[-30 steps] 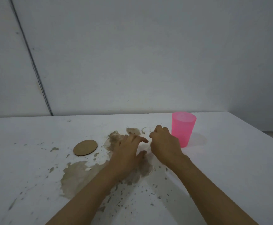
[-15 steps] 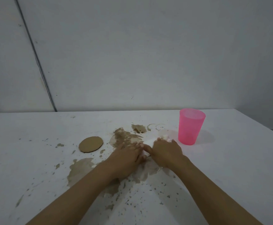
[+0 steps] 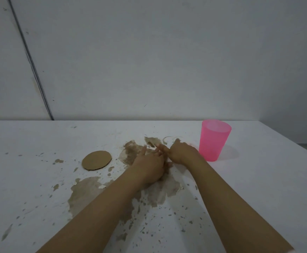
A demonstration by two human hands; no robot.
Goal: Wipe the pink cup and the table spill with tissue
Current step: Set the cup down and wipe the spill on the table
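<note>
The pink cup (image 3: 214, 141) stands upright on the white table (image 3: 258, 189), just right of my hands. A brown spill (image 3: 87, 192) spreads in patches and specks across the table's middle. My left hand (image 3: 149, 166) and my right hand (image 3: 183, 152) lie close together on the spill, and their fingertips meet over its far part. The white tissue sits under the fingers of both hands and is almost wholly hidden. My right hand is a short gap away from the cup and does not touch it.
A round brown cardboard coaster (image 3: 96, 160) lies flat to the left of my hands. Faint ring marks (image 3: 169, 138) show beyond my fingers. The grey wall rises behind the table's far edge, and the table's right edge runs past the cup.
Both hands drew together over the tissue and slid toward the far part of the spill. The tissue, white between the fingers half a second ago, is now covered. The cup has not moved.
</note>
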